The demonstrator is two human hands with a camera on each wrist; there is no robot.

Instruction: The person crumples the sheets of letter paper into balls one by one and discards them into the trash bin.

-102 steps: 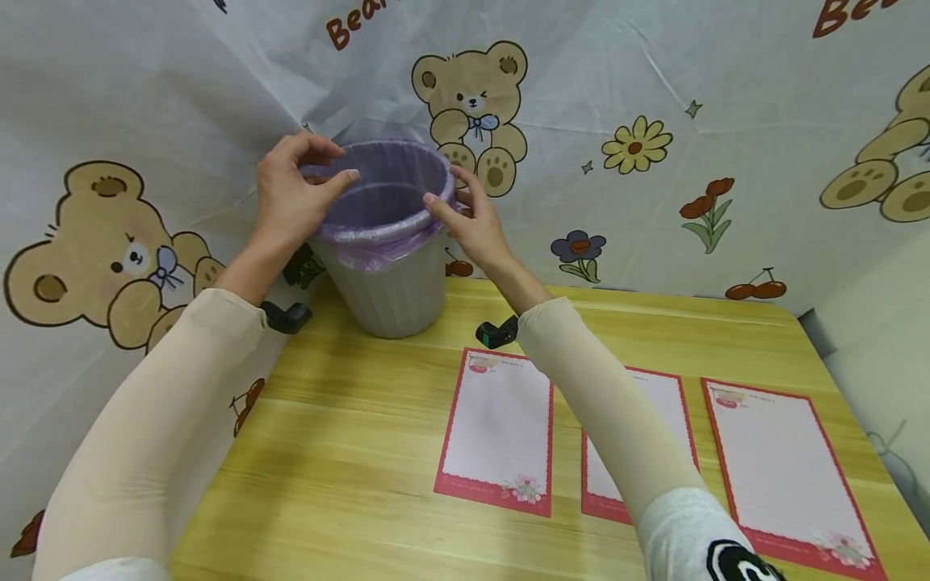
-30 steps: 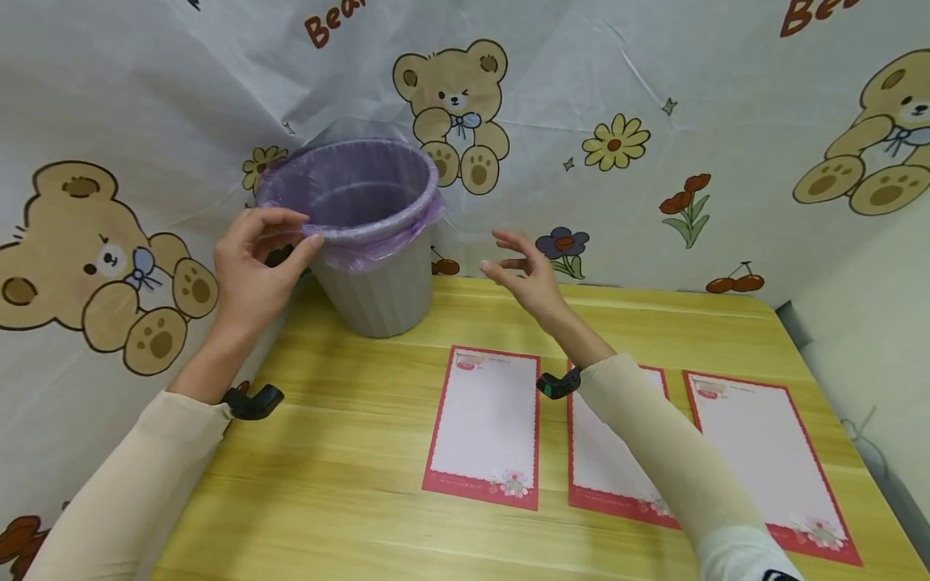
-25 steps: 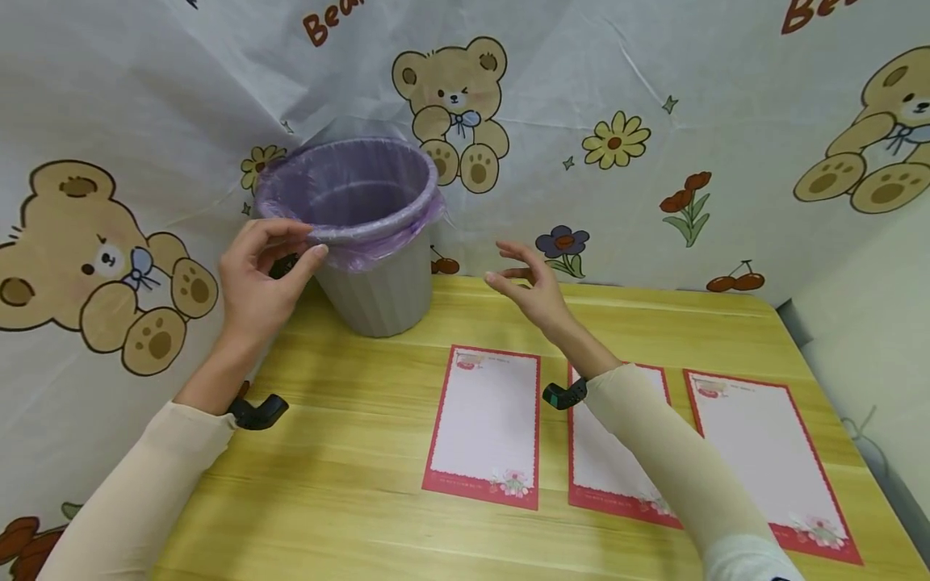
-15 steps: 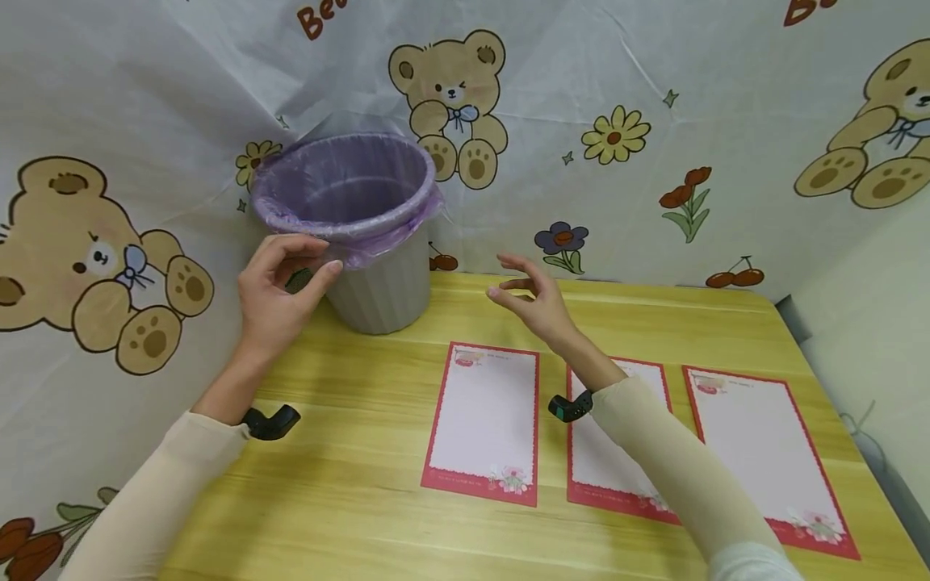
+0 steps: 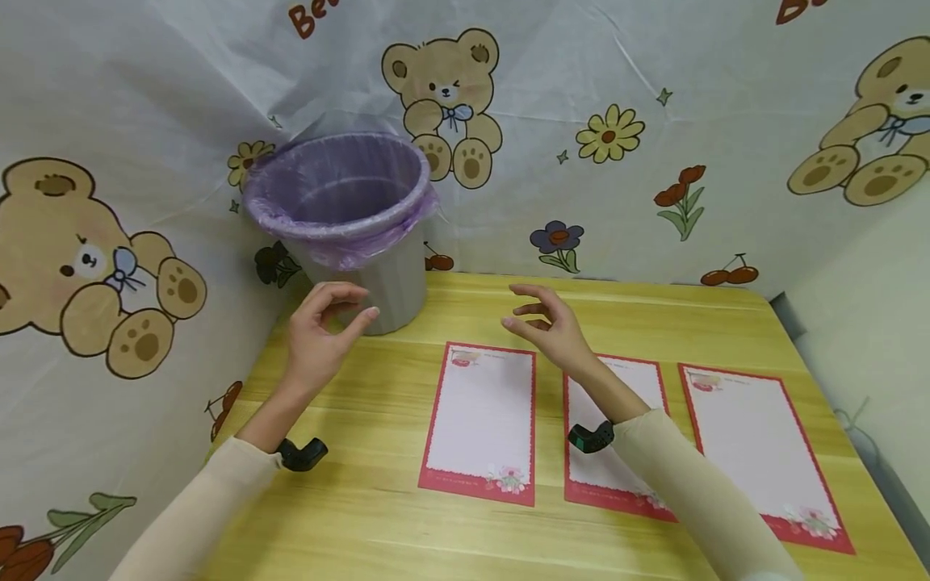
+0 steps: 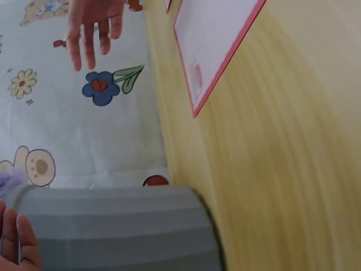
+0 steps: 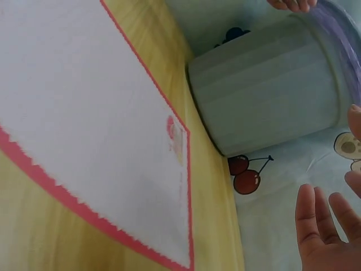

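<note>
A grey ribbed trash can stands at the back left of the table, with a purple bag folded over its rim. In the head view my left hand hovers in front of the can, fingers relaxed, thumb and fingertips apart, holding nothing. My right hand is in the air above the sheets, also holding nothing, its fingers loosely bent. Below and between the hands lies the leftmost red-bordered sheet of paper. The right wrist view shows the can's side and my right fingers spread apart.
Two more red-bordered sheets lie to the right, a middle one partly under my right forearm and a right one. The wooden table meets a bear-print cloth behind and at the left.
Both hands were at the bin's rim; the right let go first and moved right, then the left came off the bag and moved down and right. The can and sheets stayed put.
</note>
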